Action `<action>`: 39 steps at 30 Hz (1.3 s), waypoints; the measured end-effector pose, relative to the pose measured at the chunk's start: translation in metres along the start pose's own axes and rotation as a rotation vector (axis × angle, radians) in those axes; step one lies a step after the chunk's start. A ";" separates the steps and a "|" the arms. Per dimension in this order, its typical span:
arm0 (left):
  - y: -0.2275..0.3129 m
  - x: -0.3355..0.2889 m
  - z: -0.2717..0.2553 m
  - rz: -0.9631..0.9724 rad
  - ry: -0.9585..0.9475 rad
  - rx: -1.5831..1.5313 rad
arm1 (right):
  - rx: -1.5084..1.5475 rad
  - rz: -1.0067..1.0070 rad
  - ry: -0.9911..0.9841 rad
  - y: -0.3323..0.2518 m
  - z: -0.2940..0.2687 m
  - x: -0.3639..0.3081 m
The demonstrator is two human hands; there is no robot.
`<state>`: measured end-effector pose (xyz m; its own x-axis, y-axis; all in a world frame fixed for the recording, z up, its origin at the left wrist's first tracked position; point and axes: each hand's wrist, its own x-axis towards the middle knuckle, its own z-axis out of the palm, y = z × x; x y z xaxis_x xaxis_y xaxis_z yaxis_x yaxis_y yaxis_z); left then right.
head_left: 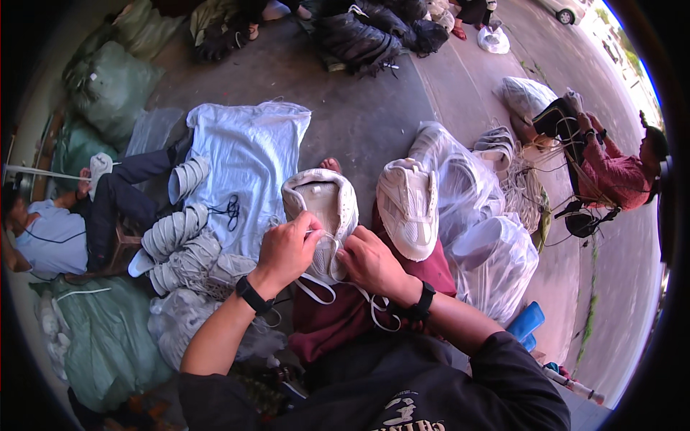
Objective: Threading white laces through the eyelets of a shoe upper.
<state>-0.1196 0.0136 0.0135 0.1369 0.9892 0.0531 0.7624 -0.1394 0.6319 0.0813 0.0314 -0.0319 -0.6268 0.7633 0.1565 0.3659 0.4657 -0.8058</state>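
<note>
An off-white sneaker (318,188) rests over my lap, its opening away from me and its toe nearest my body. My left hand (287,249) is closed in a pinch on a white shoelace (322,293) at the sneaker's upper. From the other side my right hand (373,264) pinches the lace too, its fingers against the shoe; the fingertips are partly hidden. Loose lace ends loop down below both hands. Just right of it lies a second off-white sneaker (411,209) on my maroon-clothed leg, touched by neither hand.
Stacked shoe parts (178,228) lie on my left, beside a pale blue cloth (248,154). Clear plastic bags (496,262) of shoe parts stand close on my right. One person (54,233) sits at left, another (618,169) at right. Dark bundles (359,39) lie farther off.
</note>
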 end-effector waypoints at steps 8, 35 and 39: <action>0.000 0.004 -0.023 -0.082 0.170 0.007 | 0.011 -0.025 -0.007 0.012 -0.008 0.001; 0.037 0.020 0.011 0.069 0.004 0.181 | 0.114 -0.040 -0.050 0.026 -0.040 -0.005; 0.037 0.023 0.011 0.048 -0.084 0.253 | 0.146 -0.044 -0.056 0.031 -0.044 -0.005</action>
<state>-0.0812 0.0309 0.0295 0.2208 0.9753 0.0078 0.8863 -0.2040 0.4158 0.1262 0.0620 -0.0327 -0.6789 0.7156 0.1645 0.2362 0.4250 -0.8738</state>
